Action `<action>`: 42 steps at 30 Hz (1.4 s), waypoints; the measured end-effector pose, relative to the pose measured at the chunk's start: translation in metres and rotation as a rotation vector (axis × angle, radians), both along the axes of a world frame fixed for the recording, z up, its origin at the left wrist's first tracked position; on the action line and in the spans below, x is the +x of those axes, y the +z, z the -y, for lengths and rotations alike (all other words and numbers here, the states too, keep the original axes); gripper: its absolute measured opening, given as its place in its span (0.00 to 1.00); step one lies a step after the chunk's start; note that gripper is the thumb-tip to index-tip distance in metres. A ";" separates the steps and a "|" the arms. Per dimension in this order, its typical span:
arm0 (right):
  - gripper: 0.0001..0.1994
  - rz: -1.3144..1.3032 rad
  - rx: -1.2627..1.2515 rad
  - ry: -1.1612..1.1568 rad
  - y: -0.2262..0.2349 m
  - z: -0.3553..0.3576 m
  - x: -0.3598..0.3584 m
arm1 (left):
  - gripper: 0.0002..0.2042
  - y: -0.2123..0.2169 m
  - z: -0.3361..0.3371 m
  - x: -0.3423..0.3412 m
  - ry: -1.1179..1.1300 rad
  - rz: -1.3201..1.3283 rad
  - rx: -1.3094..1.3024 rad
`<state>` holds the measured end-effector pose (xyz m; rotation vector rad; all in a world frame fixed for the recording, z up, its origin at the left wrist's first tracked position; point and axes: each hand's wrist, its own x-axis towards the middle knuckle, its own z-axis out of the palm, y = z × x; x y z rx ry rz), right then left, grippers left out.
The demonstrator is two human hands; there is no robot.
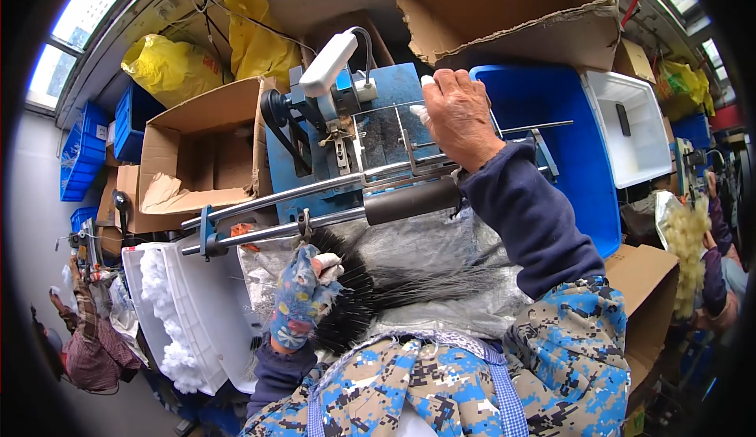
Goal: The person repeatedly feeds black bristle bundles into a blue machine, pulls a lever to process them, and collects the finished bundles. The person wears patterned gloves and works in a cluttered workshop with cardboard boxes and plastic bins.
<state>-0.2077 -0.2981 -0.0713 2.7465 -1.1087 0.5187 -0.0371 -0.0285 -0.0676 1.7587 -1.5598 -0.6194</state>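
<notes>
My left hand (299, 297), in a blue patterned cloth glove with fingertips showing, is closed at the side of a round black-bristled brush (350, 299). The bristles fan out beside the fingers, and a metal clip on the rail stands just above. My right hand (463, 114), with white tape on its thumb and a finger, is curled over the right part of a thin metal frame (403, 142) on a blue bench machine (394, 87). What lies under its fingers is hidden. Long loose black bristles (429, 283) spread across a silvery sheet (496, 268) over my lap.
Two metal rails (272, 199) with a dark foam sleeve (413, 201) cross before the machine. A white lamp (328, 64) overhangs it. A cardboard box (201, 153) stands left, a blue bin (543, 122) right. White tufts (169, 319) lie in a white crate. Other people work at both sides.
</notes>
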 end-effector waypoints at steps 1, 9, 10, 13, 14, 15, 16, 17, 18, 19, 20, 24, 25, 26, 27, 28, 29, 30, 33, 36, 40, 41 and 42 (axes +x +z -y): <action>0.11 -0.045 -0.013 -0.046 0.001 0.005 0.002 | 0.06 0.001 0.002 -0.005 0.025 -0.134 0.013; 0.06 -0.135 0.301 0.288 0.039 -0.031 -0.032 | 0.06 0.007 -0.031 0.017 0.556 -0.513 -0.342; 0.07 -0.193 0.421 0.317 0.055 -0.050 -0.047 | 0.07 0.009 -0.034 0.027 0.539 -0.565 -0.409; 0.10 0.291 0.587 0.540 0.042 -0.102 -0.045 | 0.08 0.015 -0.017 0.011 0.386 -0.512 -0.247; 0.12 0.535 0.654 0.585 0.039 -0.118 -0.026 | 0.08 0.016 -0.009 0.001 0.305 -0.508 -0.175; 0.10 0.683 0.756 0.643 0.031 -0.132 -0.007 | 0.10 0.014 -0.003 -0.006 0.143 -0.235 -0.148; 0.10 0.838 0.866 0.713 0.026 -0.141 0.006 | 0.11 0.012 0.000 -0.013 -0.007 0.049 -0.114; 0.09 0.982 1.203 0.710 0.033 -0.146 0.008 | 0.13 0.007 -0.003 -0.024 0.083 -0.501 0.073; 0.08 1.112 1.548 0.690 0.047 -0.149 0.009 | 0.15 0.003 -0.007 -0.032 0.174 -1.051 0.258; 0.08 1.236 1.890 0.631 0.053 -0.150 0.008 | 0.15 0.028 0.000 -0.037 0.251 -1.213 0.288; 0.07 1.356 1.623 0.689 0.054 -0.141 0.007 | 0.16 0.018 -0.006 -0.025 0.094 -0.733 0.217; 0.08 0.995 1.229 0.317 0.079 -0.074 -0.022 | 0.19 -0.020 -0.027 0.048 0.077 0.579 0.149; 0.07 0.890 0.864 0.355 0.063 -0.057 -0.013 | 0.21 -0.033 -0.034 0.062 0.055 0.679 0.255; 0.06 0.768 0.498 0.379 0.041 -0.044 0.001 | 0.22 -0.049 -0.042 0.074 0.032 0.775 0.357; 0.07 0.495 0.387 0.272 0.031 -0.039 0.014 | 0.24 -0.058 -0.047 0.081 0.015 0.872 0.463; 0.09 0.222 0.271 0.166 0.023 -0.035 0.029 | 0.25 -0.059 -0.049 0.081 0.021 0.859 0.463; 0.08 0.113 0.237 0.148 0.010 -0.028 0.044 | 0.26 -0.061 -0.048 0.078 0.017 0.842 0.459; 0.08 0.004 0.205 0.138 -0.002 -0.022 0.056 | 0.27 -0.062 -0.049 0.076 0.019 0.823 0.460; 0.06 -0.023 0.156 0.076 -0.018 -0.010 0.060 | 0.25 -0.049 -0.050 0.075 0.057 0.673 0.542; 0.06 -0.033 0.145 0.065 -0.025 -0.010 0.060 | 0.17 -0.030 -0.056 0.079 0.071 0.481 0.426; 0.06 -0.049 0.114 0.083 -0.030 -0.011 0.064 | 0.08 0.003 -0.051 0.072 0.132 0.167 0.471; 0.06 -0.052 0.112 0.104 -0.029 -0.012 0.063 | 0.08 0.006 -0.049 0.068 0.095 0.168 0.375; 0.06 -0.055 0.110 0.125 -0.028 -0.012 0.063 | 0.08 0.004 -0.049 0.064 0.101 0.115 0.344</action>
